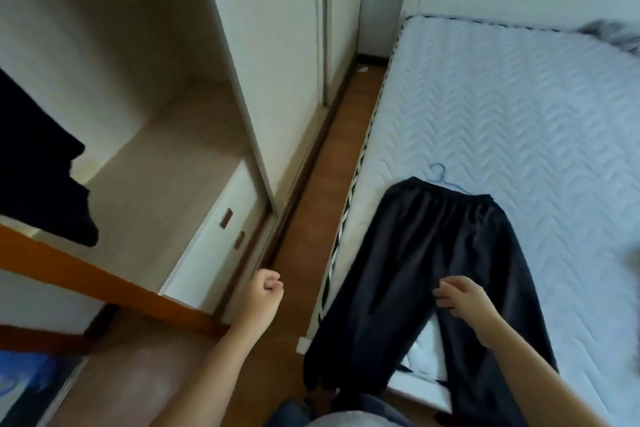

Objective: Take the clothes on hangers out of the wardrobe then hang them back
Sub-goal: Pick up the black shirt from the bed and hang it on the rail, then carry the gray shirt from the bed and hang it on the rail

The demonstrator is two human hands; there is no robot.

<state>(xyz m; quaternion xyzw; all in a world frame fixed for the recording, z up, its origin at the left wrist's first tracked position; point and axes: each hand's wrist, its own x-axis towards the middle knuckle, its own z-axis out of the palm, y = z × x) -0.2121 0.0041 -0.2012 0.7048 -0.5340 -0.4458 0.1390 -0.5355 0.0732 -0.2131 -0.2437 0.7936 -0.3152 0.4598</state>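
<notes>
The black trousers (pixel 433 246) lie flat on the mattress (pixel 519 107) of the bed, at about 4 o'clock from the middle of the view. Their waistband points to 12 o'clock, and the two legs run toward 6 o'clock, where they hang over the edge of the bed to the floor (pixel 332 156). The thin blue hanger (pixel 438 172) is under the waistband, and only its hook and a part of its shoulder show above the cloth.

The right hand (pixel 457 298) is over the trousers, where the two legs divide, at about 5 o'clock. Its fingers are loosely bent, with a narrow gap to the thumb, and they hold nothing. The picture is blurred here, so I cannot tell if the tips touch the cloth.

The left hand (pixel 265 291) is at about 7 o'clock, over the wooden floor between the bed and the wardrobe (pixel 145 135). Its fingers are curled tight into a fist and hold nothing.

The wardrobe stands open from 9 to 11 o'clock. A dark garment (pixel 38 166) hangs inside it at 9 o'clock, and only a part of it is in view. Under the open compartment there are pale drawers (pixel 221 229), and the white sliding door (pixel 277 62) stands at 12 o'clock. A brown wooden bar (pixel 104 284) crosses the view at 8 o'clock. Some grey cloth (pixel 613 35) lies on the far corner of the mattress at 2 o'clock, well apart from the trousers.
</notes>
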